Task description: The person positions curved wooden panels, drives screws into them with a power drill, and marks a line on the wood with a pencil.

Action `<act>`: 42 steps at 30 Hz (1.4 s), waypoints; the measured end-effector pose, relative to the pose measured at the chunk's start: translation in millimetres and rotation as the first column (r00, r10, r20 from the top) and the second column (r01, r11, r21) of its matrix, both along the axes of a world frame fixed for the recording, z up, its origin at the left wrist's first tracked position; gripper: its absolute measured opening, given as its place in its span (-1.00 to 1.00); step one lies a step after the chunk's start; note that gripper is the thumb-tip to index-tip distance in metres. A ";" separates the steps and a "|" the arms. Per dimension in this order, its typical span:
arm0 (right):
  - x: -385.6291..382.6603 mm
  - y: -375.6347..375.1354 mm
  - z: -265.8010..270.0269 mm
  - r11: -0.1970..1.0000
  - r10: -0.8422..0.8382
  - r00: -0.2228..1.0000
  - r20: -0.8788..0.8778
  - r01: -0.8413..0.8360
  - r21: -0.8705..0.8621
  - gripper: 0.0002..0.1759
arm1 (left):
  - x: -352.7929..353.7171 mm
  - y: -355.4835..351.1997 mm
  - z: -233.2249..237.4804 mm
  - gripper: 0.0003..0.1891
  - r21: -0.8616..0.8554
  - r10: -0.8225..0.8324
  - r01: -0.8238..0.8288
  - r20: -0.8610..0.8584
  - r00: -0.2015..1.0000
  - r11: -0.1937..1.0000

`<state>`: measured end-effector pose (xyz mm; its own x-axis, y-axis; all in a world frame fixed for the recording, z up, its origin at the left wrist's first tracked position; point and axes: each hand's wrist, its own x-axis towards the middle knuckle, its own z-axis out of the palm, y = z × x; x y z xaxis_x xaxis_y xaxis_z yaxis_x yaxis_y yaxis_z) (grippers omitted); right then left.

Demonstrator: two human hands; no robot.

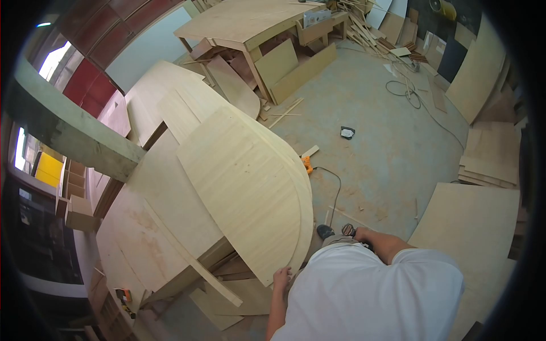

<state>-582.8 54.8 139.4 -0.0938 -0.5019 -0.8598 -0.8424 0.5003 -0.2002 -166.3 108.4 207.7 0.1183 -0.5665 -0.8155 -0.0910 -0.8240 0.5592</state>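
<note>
A large pale wooden panel (pixel 244 170) with a rounded end lies on other sheets, and its curved edge faces the floor. My left hand (pixel 282 277) is at the panel's near corner, its fingers bent over the edge. My right hand (pixel 362 234) hangs low beside my body above the floor, near my feet; its fingers are too small and shaded to make out. Against the curved edge, farther off, is an orange power tool (pixel 307 165) with a dark cord running down towards my feet. A long narrow wooden strip (pixel 193 261) lies on the sheets to the left.
A wooden workbench (pixel 244 25) with offcuts beneath stands at the back. A concrete post (pixel 74 125) crosses the left side. Panels (pixel 466 227) lean at the right. On the dusty floor are a small dark object (pixel 347 132) and a looped cable (pixel 418 102).
</note>
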 end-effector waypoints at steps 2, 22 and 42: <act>-0.2 -3.2 9.7 1.000 -0.002 1.000 0.006 0.002 -0.011 -0.46 | 2.2 -1.4 -0.8 -0.73 0.016 0.015 -0.015 -0.003 1.000 1.000; 1.3 -5.8 12.8 0.999 -0.025 1.000 -0.003 0.025 0.022 -0.51 | -83.7 -63.6 482.8 -0.92 -0.882 -0.844 -0.454 -0.338 0.416 0.129; -6.7 15.7 -10.3 0.987 -0.161 0.987 0.011 0.161 0.000 -0.37 | -123.7 -84.5 480.0 -0.93 -0.784 -0.920 -0.617 -0.295 0.260 0.077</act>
<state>-589.5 70.5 129.0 -0.1640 -0.4821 -0.8606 -0.7490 0.6287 -0.2094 -290.1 23.9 687.7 -0.2260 -0.4665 0.8552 0.8999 0.2360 0.3666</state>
